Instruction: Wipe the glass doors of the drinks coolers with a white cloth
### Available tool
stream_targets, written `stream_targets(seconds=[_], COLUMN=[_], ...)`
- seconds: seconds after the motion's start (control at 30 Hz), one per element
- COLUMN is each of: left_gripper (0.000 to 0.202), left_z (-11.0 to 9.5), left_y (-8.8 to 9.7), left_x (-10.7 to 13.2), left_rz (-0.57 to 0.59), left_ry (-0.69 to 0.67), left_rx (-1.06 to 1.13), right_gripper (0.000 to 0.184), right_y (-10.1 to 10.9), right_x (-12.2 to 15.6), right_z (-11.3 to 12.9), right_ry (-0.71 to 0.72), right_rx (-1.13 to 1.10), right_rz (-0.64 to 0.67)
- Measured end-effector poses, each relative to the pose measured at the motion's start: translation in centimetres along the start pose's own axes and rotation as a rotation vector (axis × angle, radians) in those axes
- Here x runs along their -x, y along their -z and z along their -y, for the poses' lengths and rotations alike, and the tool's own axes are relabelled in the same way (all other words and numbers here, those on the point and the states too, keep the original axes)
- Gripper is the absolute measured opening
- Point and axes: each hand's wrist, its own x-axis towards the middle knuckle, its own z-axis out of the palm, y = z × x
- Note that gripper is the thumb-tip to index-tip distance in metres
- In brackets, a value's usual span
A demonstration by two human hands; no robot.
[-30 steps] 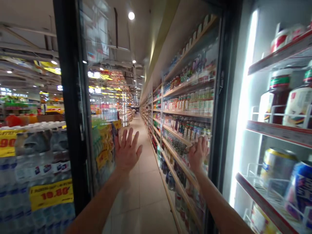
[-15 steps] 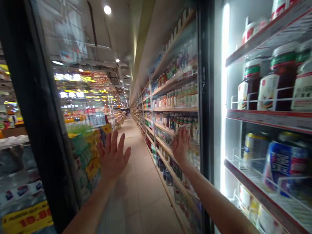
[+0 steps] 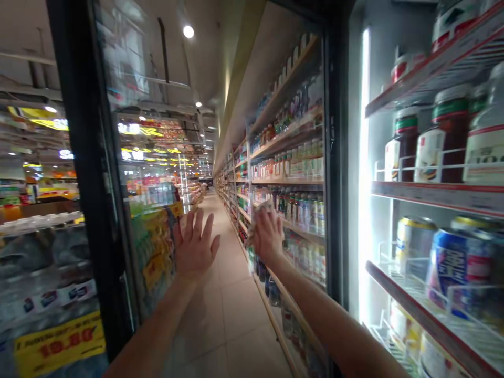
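My left hand (image 3: 193,247) lies flat with its fingers spread against the glass door (image 3: 220,47), holding nothing. Under my right hand (image 3: 269,239) a crumpled pale cloth (image 3: 258,218) is pressed to the same pane; some of it shows past the fingertips and along the hand's left side. The door stands swung out, with a dark frame (image 3: 79,157) down its left edge. Both forearms reach forward from the bottom of the view. Beyond the pane, an aisle and shelves of bottles show through.
At the right is the lit fridge interior, with bottles (image 3: 429,152) and cans (image 3: 452,268) behind wire guards on its shelves (image 3: 433,197). Packs of bottled drinks (image 3: 47,262) with a yellow price sign (image 3: 59,341) stand at the left, outside the door frame.
My right hand has moved left across the glass with the cloth. My left hand stays flat on the pane. The view has turned slightly left.
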Motion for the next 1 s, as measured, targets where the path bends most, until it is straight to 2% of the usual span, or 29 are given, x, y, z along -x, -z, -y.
stream_targets(seconds=[0.07, 0.1, 0.13, 0.17, 0.27, 0.3, 0.33, 0.37, 0.4, 0.5, 0.53, 0.57, 0.6, 0.63, 0.73, 0.8, 0.83, 0.87, 0.93, 1.0], left_gripper=[0.068, 0.068, 0.067, 0.067, 0.068, 0.068, 0.069, 0.069, 0.069, 0.068, 0.068, 0.068, 0.068, 0.067, 0.065, 0.064, 0.064, 0.063, 0.063, 0.061], left_z=[-0.1, -0.2, -0.2, -0.3, -0.5, -0.5, -0.5, -0.5, -0.5, -0.5, -0.4, -0.4, -0.4, -0.3, -0.3, -0.2, -0.1, 0.0, 0.1, 0.1], left_y=[0.0, 0.0, 0.0, 0.0, 0.0, 0.1, 0.1, 0.1, 0.1, 0.0, 0.0, -0.1, -0.2, -0.2, -0.4, -0.5, -0.6, -0.6, -0.7, -0.6], left_x=[0.0, -0.1, -0.1, -0.1, -0.2, -0.2, -0.2, -0.2, -0.2, -0.1, -0.1, -0.1, -0.1, -0.1, -0.1, 0.0, 0.0, 0.0, 0.0, 0.0], left_rz=[-0.006, -0.015, -0.024, -0.033, -0.035, -0.031, -0.029, -0.032, -0.035, -0.041, -0.043, -0.044, -0.044, -0.042, -0.021, -0.017, -0.022, -0.032, -0.040, -0.025], left_ry=[-0.003, -0.005, -0.007, -0.007, -0.007, -0.009, -0.011, -0.013, -0.015, -0.015, -0.015, -0.017, -0.019, -0.020, -0.005, 0.002, -0.002, -0.010, -0.015, -0.006], left_rx=[0.017, 0.025, 0.031, 0.033, 0.009, -0.004, -0.018, -0.028, -0.034, -0.038, -0.037, -0.036, -0.037, -0.037, -0.031, -0.029, -0.033, -0.039, -0.049, -0.049], right_gripper=[0.046, 0.045, 0.044, 0.045, 0.050, 0.051, 0.052, 0.053, 0.053, 0.052, 0.051, 0.050, 0.049, 0.049, 0.051, 0.053, 0.053, 0.053, 0.052, 0.049], right_y=[0.0, 0.2, 0.4, 0.7, 1.2, 1.3, 1.2, 1.1, 0.9, 0.6, 0.6, 0.7, 0.9, 1.1, 1.6, 1.5, 1.4, 1.2, 0.9, 1.0], right_x=[1.1, 1.7, 2.0, 2.1, 1.4, 1.2, 1.1, 1.4, 1.9, 4.4, 5.2, 5.7, 6.0, 6.0, 5.2, 4.9, 5.1, 5.6, 7.1, 8.7], right_z=[1.1, 0.6, -0.7, -2.4, -7.9, -8.7, -8.6, -7.9, -6.5, -2.0, -1.4, -1.5, -2.4, -3.9, -8.5, -9.0, -8.2, -7.0, -4.2, -3.2], right_ry=[0.280, 0.328, 0.300, 0.197, -0.294, -0.413, -0.470, -0.451, -0.361, 0.072, 0.169, 0.207, 0.179, 0.089, -0.322, -0.464, -0.440, -0.347, -0.022, 0.275], right_rx=[-0.038, -0.035, -0.013, 0.023, 0.124, 0.133, 0.130, 0.116, 0.092, -0.022, -0.049, -0.057, -0.045, -0.016, 0.084, 0.104, 0.095, 0.072, 0.002, -0.047], right_rz=[0.085, 0.093, 0.074, 0.028, -0.175, -0.222, -0.240, -0.227, -0.181, 0.023, 0.060, 0.078, 0.073, 0.050, -0.073, -0.134, -0.126, -0.081, 0.076, 0.194])
